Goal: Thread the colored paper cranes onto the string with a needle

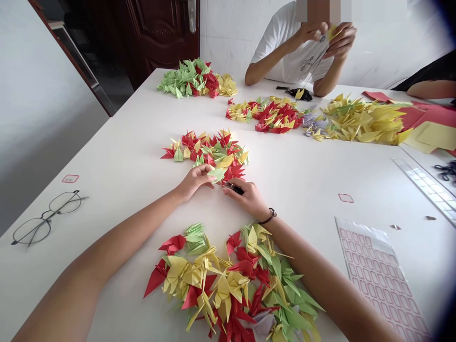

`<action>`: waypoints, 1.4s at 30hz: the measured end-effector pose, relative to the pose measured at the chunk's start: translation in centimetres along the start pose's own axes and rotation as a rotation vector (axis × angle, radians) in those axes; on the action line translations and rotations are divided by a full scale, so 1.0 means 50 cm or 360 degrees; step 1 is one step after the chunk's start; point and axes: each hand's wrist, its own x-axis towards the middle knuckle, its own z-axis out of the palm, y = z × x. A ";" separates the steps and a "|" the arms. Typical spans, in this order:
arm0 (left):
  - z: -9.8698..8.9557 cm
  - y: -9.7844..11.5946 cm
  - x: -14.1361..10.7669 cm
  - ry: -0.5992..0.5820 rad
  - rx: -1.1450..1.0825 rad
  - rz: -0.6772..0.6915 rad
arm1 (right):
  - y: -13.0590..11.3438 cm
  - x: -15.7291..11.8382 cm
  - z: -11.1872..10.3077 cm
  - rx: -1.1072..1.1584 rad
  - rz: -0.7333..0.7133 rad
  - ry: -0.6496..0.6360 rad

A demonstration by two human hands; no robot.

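Observation:
My left hand pinches a pale green paper crane at the near edge of a heap of red, yellow and green origami cranes. My right hand, with a dark bracelet at its wrist, grips a small black object close to that crane. The object is partly hidden by my fingers, so its kind is unclear. Just below my forearms, a larger heap of paper cranes lies on the white table.
A co-worker across the table handles a string of paper. Further crane heaps and coloured paper sheets lie beyond. Wire-rimmed glasses lie left, and a sheet of red-outlined labels lies right. A dark wooden door stands behind.

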 end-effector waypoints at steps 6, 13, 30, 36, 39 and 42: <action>0.002 0.003 0.000 -0.0017 0.0008 -0.0029 | -0.001 0.001 -0.002 0.0004 -0.0002 -0.0008; 0.002 0.003 -0.002 -0.0012 0.0033 -0.0028 | 0.001 0.001 -0.002 0.0019 -0.0013 -0.0004; 0.001 -0.001 0.001 0.0039 0.0018 -0.0044 | -0.002 0.001 -0.002 0.0029 0.0002 -0.0009; 0.001 -0.003 0.002 0.0028 -0.0001 -0.0011 | -0.003 0.000 -0.003 0.0009 0.0000 -0.0010; 0.003 -0.002 0.002 0.0043 -0.0007 -0.0018 | -0.003 0.001 -0.002 0.0002 -0.0002 -0.0017; 0.005 0.000 0.002 0.0057 -0.0013 -0.0019 | -0.002 0.000 -0.002 0.0009 0.0008 -0.0016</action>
